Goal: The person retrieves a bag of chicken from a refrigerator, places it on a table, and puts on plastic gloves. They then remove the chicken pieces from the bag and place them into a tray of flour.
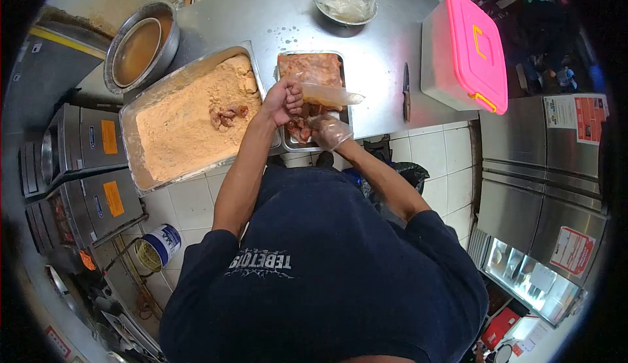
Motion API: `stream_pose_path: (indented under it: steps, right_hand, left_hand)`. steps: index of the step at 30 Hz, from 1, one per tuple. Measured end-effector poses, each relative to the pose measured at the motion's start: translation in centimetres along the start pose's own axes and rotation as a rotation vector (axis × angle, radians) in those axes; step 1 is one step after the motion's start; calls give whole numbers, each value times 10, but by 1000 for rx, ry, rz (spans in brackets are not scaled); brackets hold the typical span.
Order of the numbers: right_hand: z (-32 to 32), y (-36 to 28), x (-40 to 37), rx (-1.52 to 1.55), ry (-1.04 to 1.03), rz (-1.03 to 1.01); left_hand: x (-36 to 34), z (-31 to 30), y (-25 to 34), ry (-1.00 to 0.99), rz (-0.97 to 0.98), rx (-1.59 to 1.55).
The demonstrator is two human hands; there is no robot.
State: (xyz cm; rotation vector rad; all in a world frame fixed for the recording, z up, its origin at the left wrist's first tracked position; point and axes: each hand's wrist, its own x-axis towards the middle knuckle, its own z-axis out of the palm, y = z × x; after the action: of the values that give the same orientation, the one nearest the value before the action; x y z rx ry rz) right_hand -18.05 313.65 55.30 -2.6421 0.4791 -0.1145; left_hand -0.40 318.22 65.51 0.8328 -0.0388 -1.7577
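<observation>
My left hand (282, 101) is closed in a fist on a clear plastic piece (330, 94) that sticks out to the right over the steel tray of raw marinated meat (311, 68). Just below it, my right hand (330, 131) wears a clear plastic glove and hovers at the near end of that tray, touching or just above some meat pieces (299, 128). Whether this hand grips anything is unclear. To the left lies a big tray of orange-tan breading flour (171, 127) with a few coated meat pieces (226, 115) in it.
On the steel counter (288, 16) stand a metal bowl of brown liquid (139, 49), a bowl of plastic sheets (345, 1), a knife (406, 92) and a pink-lidded box (475, 49). Fryers (85, 147) are at the left, a can (160, 245) is on the floor, and a steel fridge (543, 186) is at the right.
</observation>
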Motion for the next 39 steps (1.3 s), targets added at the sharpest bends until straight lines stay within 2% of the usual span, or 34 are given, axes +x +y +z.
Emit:
stream_pose_path:
  steps: [1,2,3,5,6,7,8,9,10,11,13,19,20,21,23,24,26,27,29,31,33,35,36,38,39]
  right_hand:
    - [11,12,-1,-60,2,-151]
    - [8,10,1,71,-106,78]
    - [5,7,1,72,-107,79]
    - [-20,-8,1,348,-213,134]
    - [-50,-43,8,277,-237,266]
    - [-26,-43,12,280,-235,271]
    - [13,-34,14,254,1,313]
    - [10,-44,14,223,236,355]
    - [0,-45,13,-16,-80,425]
    - [-11,-47,13,-17,-78,431]
    - [-21,-46,19,154,-437,571]
    - [12,-3,8,-104,-355,416]
    - [16,5,5,-42,-218,369]
    - [10,11,1,-49,-220,356]
    - [-9,24,-10,1066,-358,612]
    - [-22,22,-17,1227,-210,379]
    - [-83,-7,-30,1611,-259,447]
    - [-100,-14,-30,1599,-284,437]
    - [-126,-27,-28,1964,-130,278]
    - [-159,-52,-9,2120,-153,97]
    - [-180,-74,10,2033,-18,331]
    - [-156,-35,22,1465,24,303]
    - [-154,-32,14,1475,31,321]
    - [-151,-25,5,1145,-212,113]
    - [-146,-28,0,1145,-213,119]
  left_hand:
    - [-1,0,0,2,4,-4]
    - [-2,-1,-2,8,6,1]
    - [-1,0,-2,13,8,8]
    - [0,-2,-3,11,7,1]
    - [0,-3,-3,10,5,-4]
    - [1,-3,-2,10,-1,-2]
    - [2,-4,-1,2,-3,-8]
    - [3,-5,-2,-7,-8,-15]
    - [4,-4,-4,-11,-18,-13]
    - [5,-4,-4,-22,-15,-16]
    - [6,-5,-1,-37,0,-22]
    - [7,-7,-2,-4,17,-10]
    - [6,-9,-1,-1,30,-14]
    - [6,-10,-1,0,19,-10]
    - [7,-13,-3,-1,29,-19]
    - [7,-16,-4,-24,27,1]
    - [3,-16,-6,-34,23,5]
    - [1,-15,-6,-28,45,-7]
    - [-1,-15,-9,-15,36,-2]
    - [0,-18,-14,-27,27,-13]
    - [-1,-17,-21,7,-6,-4]
    - [2,-21,-19,33,14,17]
    - [-2,-22,-16,8,21,1]
    - [-7,-22,-14,-17,32,4]
    - [-8,-24,-17,-18,28,0]
